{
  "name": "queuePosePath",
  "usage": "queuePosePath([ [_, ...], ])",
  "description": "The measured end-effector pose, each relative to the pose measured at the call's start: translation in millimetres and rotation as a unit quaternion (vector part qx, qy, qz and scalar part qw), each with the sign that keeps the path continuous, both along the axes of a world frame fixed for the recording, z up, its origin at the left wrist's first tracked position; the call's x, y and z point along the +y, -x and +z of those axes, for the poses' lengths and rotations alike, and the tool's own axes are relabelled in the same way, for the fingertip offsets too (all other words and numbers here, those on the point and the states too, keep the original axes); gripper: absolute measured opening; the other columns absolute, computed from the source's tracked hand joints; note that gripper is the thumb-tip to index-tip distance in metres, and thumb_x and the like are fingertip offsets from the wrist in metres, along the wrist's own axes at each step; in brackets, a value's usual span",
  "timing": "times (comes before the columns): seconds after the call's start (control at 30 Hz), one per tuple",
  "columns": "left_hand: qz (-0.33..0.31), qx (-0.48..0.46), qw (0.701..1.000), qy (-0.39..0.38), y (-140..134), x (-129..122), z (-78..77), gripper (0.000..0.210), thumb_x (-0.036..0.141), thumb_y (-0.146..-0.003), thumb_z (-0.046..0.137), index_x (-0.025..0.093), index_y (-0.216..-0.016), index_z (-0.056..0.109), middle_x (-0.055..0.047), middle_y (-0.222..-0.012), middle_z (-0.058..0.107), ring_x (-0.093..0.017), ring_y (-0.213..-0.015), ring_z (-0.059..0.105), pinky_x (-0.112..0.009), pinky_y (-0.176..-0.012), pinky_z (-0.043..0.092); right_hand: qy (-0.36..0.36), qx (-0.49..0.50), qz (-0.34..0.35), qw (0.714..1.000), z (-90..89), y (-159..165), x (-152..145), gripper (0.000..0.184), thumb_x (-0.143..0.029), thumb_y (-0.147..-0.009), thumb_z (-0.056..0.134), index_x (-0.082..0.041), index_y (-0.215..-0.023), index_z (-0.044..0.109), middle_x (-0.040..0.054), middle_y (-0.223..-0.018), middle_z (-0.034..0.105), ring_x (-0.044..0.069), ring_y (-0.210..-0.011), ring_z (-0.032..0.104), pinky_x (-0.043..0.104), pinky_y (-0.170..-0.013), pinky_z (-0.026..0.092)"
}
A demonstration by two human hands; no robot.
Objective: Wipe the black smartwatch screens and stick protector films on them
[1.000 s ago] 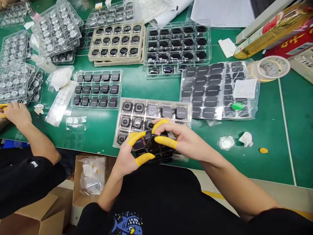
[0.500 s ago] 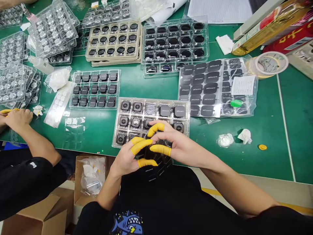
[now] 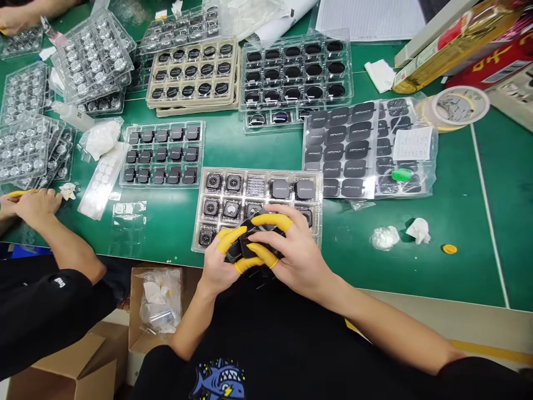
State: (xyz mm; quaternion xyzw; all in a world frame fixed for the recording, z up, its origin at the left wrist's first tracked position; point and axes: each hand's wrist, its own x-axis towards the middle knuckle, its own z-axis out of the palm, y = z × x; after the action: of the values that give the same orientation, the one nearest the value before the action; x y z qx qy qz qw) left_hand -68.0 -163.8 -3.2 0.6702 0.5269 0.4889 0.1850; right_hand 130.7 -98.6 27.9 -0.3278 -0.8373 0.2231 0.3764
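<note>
My left hand [image 3: 217, 269] and my right hand [image 3: 297, 250], both with yellow finger cots, come together over the near edge of a clear tray [image 3: 200, 222]. Between them is a bent dark sheet of black labels [image 3: 238, 245], mostly covered by the fingers. The left thumb and fingers are closed on its left side. The right fingers and thumb curl over its upper and right part; their exact contact is hidden. Behind the hands, the tray holds square black parts [image 3: 211, 207], some with round centres, two with plain lettered tops [image 3: 304, 189].
Left of the tray stands another tray of square black parts [image 3: 161, 154]. Bagged label sheets [image 3: 352, 150] and tape rolls [image 3: 458, 105] lie to the right. Round-lens trays [image 3: 293, 71] are at the back. A co-worker's arm [image 3: 66, 239] rests at far left; cardboard boxes [image 3: 62, 361] stand below.
The label sheet has been raised and bent up between my hands; before, it hung lower toward my shirt. My right hand has turned and moved closer to the left fingers.
</note>
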Motion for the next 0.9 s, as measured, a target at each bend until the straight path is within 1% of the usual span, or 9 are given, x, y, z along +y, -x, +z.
queuePosePath([
  [0.1, -0.003, 0.003, 1.0, 0.012, 0, 0, -1.8, 0.06, 0.052, -0.092, 0.089, 0.023, -0.143, 0.073, -0.01, -0.116, 0.085, -0.024, -0.103, 0.083, -0.036, -0.09, 0.071, 0.032, 0.01, 0.013, 0.999, 6.6, 2, 3, 0.015, -0.014, -0.104, 0.07, -0.026, -0.111, 0.066, 0.0115, -0.121, 0.075, 0.038, -0.14, 0.062, 0.063, -0.109, 0.056],
  [0.2, -0.007, -0.014, 0.999, 0.037, 2, 0, -4.5, 0.058, 0.056, -0.091, 0.089, 0.024, -0.138, 0.076, -0.009, -0.115, 0.085, -0.024, -0.103, 0.083, -0.037, -0.091, 0.07, 0.079, 0.03, 0.049, 0.995, 21.2, -3, 5, 0.014, -0.013, -0.104, 0.067, -0.026, -0.105, 0.063, 0.0101, -0.118, 0.074, 0.035, -0.141, 0.062, 0.059, -0.11, 0.056],
  [0.3, 0.022, -0.032, 0.996, 0.076, 7, -5, -8.7, 0.061, 0.062, -0.084, 0.093, 0.024, -0.13, 0.08, -0.009, -0.114, 0.085, -0.026, -0.105, 0.082, -0.04, -0.095, 0.069, 0.144, 0.076, 0.072, 0.984, 33.0, -27, 7, 0.01, -0.02, -0.105, 0.07, -0.028, -0.105, 0.064, 0.0088, -0.12, 0.074, 0.031, -0.141, 0.062, 0.052, -0.11, 0.058],
  [0.37, 0.049, -0.046, 0.994, 0.081, 13, -9, -12.9, 0.064, 0.065, -0.076, 0.097, 0.024, -0.124, 0.083, -0.008, -0.111, 0.086, -0.027, -0.104, 0.082, -0.041, -0.097, 0.068, 0.186, 0.096, 0.022, 0.978, 29.7, -58, 8, 0.006, -0.027, -0.106, 0.072, -0.029, -0.103, 0.067, 0.008, -0.122, 0.075, 0.03, -0.14, 0.064, 0.051, -0.112, 0.057],
  [0.47, 0.049, -0.08, 0.991, 0.1, 23, -14, -18.4, 0.064, 0.068, -0.07, 0.099, 0.024, -0.114, 0.086, -0.006, -0.103, 0.086, -0.026, -0.098, 0.082, -0.04, -0.093, 0.068, 0.245, 0.053, -0.151, 0.956, 4.8, -124, 7, 0.014, -0.041, -0.104, 0.074, -0.029, -0.097, 0.072, 0.008, -0.126, 0.078, 0.032, -0.138, 0.066, 0.056, -0.116, 0.053],
  [0.53, 0.027, -0.096, 0.988, 0.12, 26, -15, -17.9, 0.065, 0.072, -0.067, 0.098, 0.024, -0.11, 0.087, -0.006, -0.1, 0.086, -0.027, -0.095, 0.082, -0.039, -0.089, 0.069, 0.27, -0.006, -0.296, 0.916, -19.6, -170, 5, 0.022, -0.05, -0.1, 0.073, -0.029, -0.094, 0.074, 0.0081, -0.128, 0.079, 0.033, -0.132, 0.067, 0.059, -0.116, 0.051],
  [0.63, -0.045, -0.113, 0.985, 0.119, 20, -11, -8.4, 0.069, 0.079, -0.067, 0.092, 0.025, -0.109, 0.089, -0.007, -0.096, 0.087, -0.027, -0.091, 0.082, -0.038, -0.081, 0.069, 0.276, -0.04, -0.386, 0.879, -56.9, -220, 3, 0.025, -0.051, -0.093, 0.074, -0.026, -0.088, 0.076, 0.0119, -0.116, 0.08, 0.036, -0.122, 0.066, 0.064, -0.114, 0.049],
  [0.77, -0.136, -0.11, 0.978, 0.116, -2, 7, 9.9, 0.066, 0.078, -0.067, 0.091, 0.027, -0.11, 0.089, -0.007, -0.093, 0.087, -0.025, -0.082, 0.08, -0.036, -0.073, 0.068, 0.261, -0.072, -0.432, 0.86, -96.4, -232, 7, 0.019, -0.043, -0.09, 0.072, -0.025, -0.084, 0.075, 0.0147, -0.109, 0.075, 0.038, -0.122, 0.059, 0.066, -0.113, 0.045],
  [0.9, -0.169, -0.075, 0.973, 0.14, -17, 16, 15.1, 0.063, 0.073, -0.07, 0.094, 0.026, -0.113, 0.088, -0.007, -0.094, 0.087, -0.026, -0.083, 0.08, -0.037, -0.075, 0.07, 0.221, -0.106, -0.493, 0.835, -115.8, -218, 7, 0.02, -0.04, -0.096, 0.063, -0.024, -0.091, 0.075, 0.0191, -0.12, 0.067, 0.044, -0.135, 0.047, 0.07, -0.113, 0.038],
])
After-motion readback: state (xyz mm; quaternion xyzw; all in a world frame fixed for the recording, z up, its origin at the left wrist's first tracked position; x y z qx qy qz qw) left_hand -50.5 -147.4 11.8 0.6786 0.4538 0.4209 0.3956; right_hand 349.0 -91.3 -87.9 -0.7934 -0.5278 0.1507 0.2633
